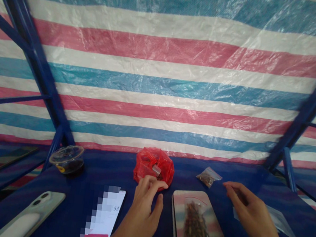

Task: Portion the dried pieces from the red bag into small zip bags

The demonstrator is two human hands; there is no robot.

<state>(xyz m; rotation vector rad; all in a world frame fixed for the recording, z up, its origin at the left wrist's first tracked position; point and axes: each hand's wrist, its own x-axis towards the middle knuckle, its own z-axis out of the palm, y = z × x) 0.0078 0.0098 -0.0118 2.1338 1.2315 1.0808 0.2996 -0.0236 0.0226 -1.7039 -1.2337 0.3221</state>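
Blue tabletop (107, 166), with contents.
Left to right: phone, camera side up (35, 211); lidded clear tub (69, 161); lit phone (108, 215); red plastic bag (154, 163); scale (179, 204); small filled sachet (208, 176); clear bag (280, 222).

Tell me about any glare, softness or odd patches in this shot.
In the head view, glare streaks the striped sheet; in the same head view, the scale's shiny plate reflects coloured stripes; also there, blocky pixelation covers part of the lit phone, and fine detail looks soft on the right hand.
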